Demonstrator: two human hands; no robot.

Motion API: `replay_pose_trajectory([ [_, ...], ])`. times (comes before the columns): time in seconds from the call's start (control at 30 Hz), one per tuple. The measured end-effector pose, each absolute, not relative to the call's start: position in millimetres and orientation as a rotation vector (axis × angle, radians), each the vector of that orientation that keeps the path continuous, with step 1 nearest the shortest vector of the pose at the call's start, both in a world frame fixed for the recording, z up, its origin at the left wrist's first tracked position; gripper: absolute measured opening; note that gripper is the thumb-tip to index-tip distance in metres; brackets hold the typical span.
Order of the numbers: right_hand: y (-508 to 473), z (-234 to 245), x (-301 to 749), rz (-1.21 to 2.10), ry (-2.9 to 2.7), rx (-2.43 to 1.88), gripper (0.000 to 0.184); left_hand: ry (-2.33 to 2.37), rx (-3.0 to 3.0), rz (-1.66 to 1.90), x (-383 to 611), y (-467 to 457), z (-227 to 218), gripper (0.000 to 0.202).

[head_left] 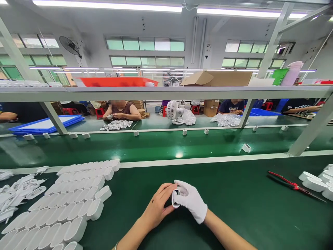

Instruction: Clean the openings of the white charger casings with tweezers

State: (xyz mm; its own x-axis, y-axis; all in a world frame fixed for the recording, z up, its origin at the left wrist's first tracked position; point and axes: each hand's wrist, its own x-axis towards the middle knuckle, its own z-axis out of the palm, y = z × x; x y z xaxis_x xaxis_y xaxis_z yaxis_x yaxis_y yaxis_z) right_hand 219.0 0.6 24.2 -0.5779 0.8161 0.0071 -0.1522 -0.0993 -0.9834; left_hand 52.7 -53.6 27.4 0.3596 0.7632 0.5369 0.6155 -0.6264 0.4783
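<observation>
My bare left hand (159, 204) and my white-gloved right hand (193, 202) meet over the green bench, both closed on one small white plastic housing (176, 205). Its open end faces me, and something dark shows inside; the fingers cover most of its sides. Left of my hands, rows of white oval housings (75, 229) stand packed together. Beyond them at the far left lies a loose pile of flat white plastic parts (18, 192).
Red-handled pliers (295, 186) lie to the right, near more white housings (313, 182). Behind the bench runs a green conveyor (156, 149) carrying small white pieces. A shelf (166, 94) crosses above it on slanted posts. Co-workers sit opposite, near a white fan (173, 111).
</observation>
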Motion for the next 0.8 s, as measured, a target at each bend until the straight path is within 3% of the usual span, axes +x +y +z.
replay_pose_trajectory([
  [0.1,3.2,29.4,225.0,1.594,-1.596,-0.880,0.069,1.268,2.196,1.151,54.5,-51.4,23.4,0.067],
  [0.27,18.8,38.5,255.4,0.675,-2.218,-1.237,0.042,1.457,1.876,1.040,40.9,-42.2,17.5,0.059],
  [0.4,31.1,35.2,266.8,0.633,-2.408,-1.344,0.013,1.596,1.767,1.033,29.5,-34.6,12.8,0.058],
  [0.57,39.3,32.0,268.3,0.661,-2.280,-1.351,0.027,1.645,1.680,0.996,31.5,-34.1,12.8,0.037],
  [0.67,37.8,34.3,268.9,0.664,-2.279,-1.216,0.036,1.559,1.716,0.941,36.8,-36.8,16.1,0.033],
  [0.8,28.4,36.1,261.0,0.625,-2.314,-1.144,0.030,1.491,1.742,0.897,39.6,-38.2,19.6,0.030],
])
